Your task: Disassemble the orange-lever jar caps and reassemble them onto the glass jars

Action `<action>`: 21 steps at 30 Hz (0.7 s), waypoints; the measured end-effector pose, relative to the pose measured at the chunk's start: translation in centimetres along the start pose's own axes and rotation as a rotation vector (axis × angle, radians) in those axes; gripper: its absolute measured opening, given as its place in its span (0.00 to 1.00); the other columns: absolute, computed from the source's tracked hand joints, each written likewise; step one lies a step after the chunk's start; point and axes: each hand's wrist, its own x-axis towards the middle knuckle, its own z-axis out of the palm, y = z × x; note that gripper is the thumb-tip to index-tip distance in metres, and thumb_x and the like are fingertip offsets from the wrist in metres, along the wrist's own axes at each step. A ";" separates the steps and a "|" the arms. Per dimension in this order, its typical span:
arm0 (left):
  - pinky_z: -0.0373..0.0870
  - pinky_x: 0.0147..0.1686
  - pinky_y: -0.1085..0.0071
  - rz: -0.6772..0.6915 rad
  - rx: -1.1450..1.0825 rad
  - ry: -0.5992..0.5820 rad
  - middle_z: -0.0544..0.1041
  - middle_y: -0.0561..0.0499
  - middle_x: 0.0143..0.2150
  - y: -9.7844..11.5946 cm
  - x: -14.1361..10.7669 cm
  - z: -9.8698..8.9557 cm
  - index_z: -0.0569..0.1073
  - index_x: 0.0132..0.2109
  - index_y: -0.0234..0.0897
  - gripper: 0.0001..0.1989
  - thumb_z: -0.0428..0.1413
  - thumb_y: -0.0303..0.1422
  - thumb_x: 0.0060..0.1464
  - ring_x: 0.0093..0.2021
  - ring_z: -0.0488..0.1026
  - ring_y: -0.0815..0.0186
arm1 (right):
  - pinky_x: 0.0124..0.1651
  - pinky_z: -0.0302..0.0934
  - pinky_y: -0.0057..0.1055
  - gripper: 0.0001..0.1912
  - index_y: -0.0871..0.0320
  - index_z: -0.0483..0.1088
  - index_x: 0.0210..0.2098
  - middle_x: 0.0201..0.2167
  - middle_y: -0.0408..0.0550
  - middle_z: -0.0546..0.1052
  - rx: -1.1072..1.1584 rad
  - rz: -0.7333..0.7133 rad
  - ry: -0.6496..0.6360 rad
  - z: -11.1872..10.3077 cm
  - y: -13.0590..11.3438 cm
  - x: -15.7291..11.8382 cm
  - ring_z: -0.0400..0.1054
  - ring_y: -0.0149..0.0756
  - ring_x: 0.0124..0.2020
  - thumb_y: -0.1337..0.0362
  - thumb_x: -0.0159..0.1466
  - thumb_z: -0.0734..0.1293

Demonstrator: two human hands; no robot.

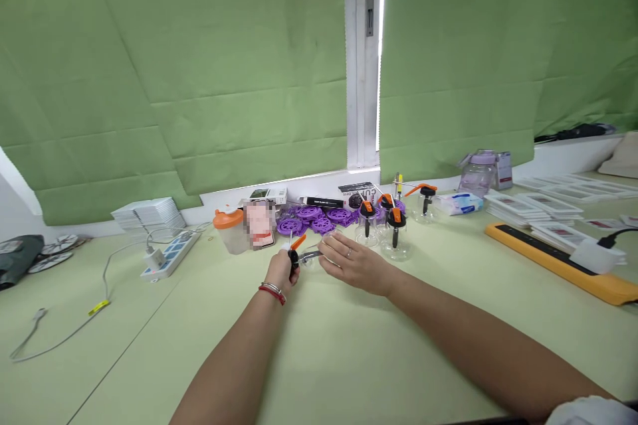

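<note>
Near the middle of the pale green table, my left hand (284, 267) is closed round a black lid (294, 259) with an orange lever (299, 242) and a dark stem pointing right. My right hand (349, 260) wraps round a clear glass jar (312, 261), tipped on its side with its mouth toward the lid. The stem reaches toward the jar; how deep it sits is too small to tell. Just beyond my right hand, several glass jars with black and orange lids stand upright, the closest being a lidded jar (396, 242).
Purple plastic pieces (309, 216) lie behind my hands. An orange-capped cup (230, 229) and a phone stand to their left. Further left are a power strip (172, 254) and white stack (149, 216). A yellow power strip (558, 262) and white frames (518, 209) lie right.
</note>
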 end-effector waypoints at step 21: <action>0.47 0.10 0.75 0.074 -0.011 0.002 0.64 0.54 0.13 -0.3 1.0 -0.8 0.59 0.28 0.39 0.18 0.48 0.50 0.50 0.09 0.56 0.71 | 0.54 0.58 0.44 0.33 0.56 0.59 0.50 0.51 0.55 0.67 0.105 1.202 0.259 -0.4 3.8 -13.5 0.63 0.49 0.52 0.50 0.48 0.69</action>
